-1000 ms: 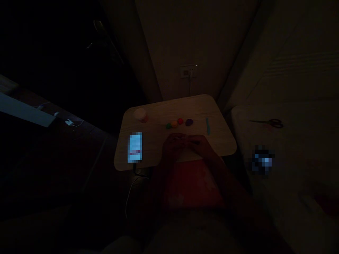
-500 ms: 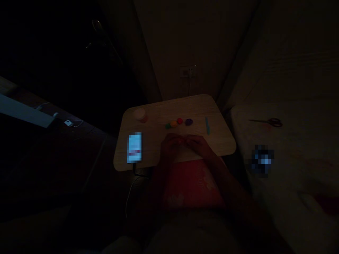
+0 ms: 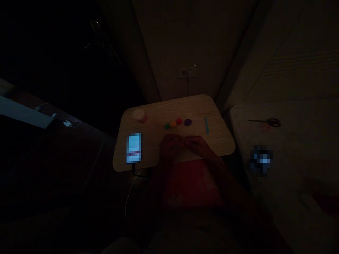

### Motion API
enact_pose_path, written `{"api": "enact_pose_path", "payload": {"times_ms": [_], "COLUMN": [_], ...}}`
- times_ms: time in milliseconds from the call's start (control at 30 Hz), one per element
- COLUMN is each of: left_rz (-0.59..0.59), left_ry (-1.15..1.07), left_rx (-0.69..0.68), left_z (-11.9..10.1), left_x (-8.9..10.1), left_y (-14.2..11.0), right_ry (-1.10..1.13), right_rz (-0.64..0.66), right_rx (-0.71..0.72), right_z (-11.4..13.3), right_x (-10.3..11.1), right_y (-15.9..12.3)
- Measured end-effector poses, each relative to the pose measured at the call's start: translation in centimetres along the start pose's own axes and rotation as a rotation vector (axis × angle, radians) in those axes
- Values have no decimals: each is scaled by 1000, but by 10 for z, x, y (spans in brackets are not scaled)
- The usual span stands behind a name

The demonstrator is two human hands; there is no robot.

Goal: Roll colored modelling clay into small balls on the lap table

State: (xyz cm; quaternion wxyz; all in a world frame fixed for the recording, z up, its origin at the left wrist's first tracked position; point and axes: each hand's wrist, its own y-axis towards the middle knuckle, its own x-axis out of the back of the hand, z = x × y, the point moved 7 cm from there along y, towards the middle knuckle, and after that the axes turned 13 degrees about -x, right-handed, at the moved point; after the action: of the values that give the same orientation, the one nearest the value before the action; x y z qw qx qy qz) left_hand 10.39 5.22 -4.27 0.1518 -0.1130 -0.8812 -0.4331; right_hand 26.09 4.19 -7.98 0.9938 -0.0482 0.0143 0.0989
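Observation:
In the dim light, my left hand (image 3: pixel 170 144) and my right hand (image 3: pixel 196 144) meet over the near side of the small table (image 3: pixel 153 137). Their fingers are closed around a small reddish lump (image 3: pixel 182 143), mostly hidden and too dark to make out well. Just beyond them lie small rounded lumps that look like modelling clay: green (image 3: pixel 167 126), orange (image 3: pixel 173 124), red (image 3: pixel 179 121) and purple (image 3: pixel 188 122). A flat light-blue stick (image 3: pixel 206 126) rests to the right of these. Toward the back left stands a lidded pinkish tub (image 3: pixel 139 115).
A lit phone (image 3: pixel 134 148), blurred out, lies at the table's left with a cable (image 3: pixel 134 172) hanging off the near edge. Dark-handled scissors (image 3: pixel 272 122) and a pixelated object (image 3: pixel 261 160) lie on the pale surface at right. A wall socket (image 3: pixel 186 72) is behind the table.
The view has shifted very slightly. Both hands stay together in nearly the same place, with at most a small movement of the fingers. Objects on the table keep their places.

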Motion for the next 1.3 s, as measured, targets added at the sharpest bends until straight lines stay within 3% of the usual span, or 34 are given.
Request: {"api": "enact_pose_path", "payload": {"times_ms": [367, 733, 1033, 1300], "left_rz": [1, 48, 16, 96], "left_ry": [15, -1, 60, 108], "left_rx": [-55, -17, -65, -99], "left_z": [-6, -7, -8, -11], "left_x": [-2, -5, -1, -9], "left_y": [2, 5, 4, 1], "right_ry": [-37, -28, -25, -39], "right_rz": [6, -43, 14, -19], "right_rx": [21, -13, 0, 37], "right_z": [5, 2, 3, -2], "right_x": [-7, 4, -6, -1], "right_y": [-2, -1, -2, 1]}}
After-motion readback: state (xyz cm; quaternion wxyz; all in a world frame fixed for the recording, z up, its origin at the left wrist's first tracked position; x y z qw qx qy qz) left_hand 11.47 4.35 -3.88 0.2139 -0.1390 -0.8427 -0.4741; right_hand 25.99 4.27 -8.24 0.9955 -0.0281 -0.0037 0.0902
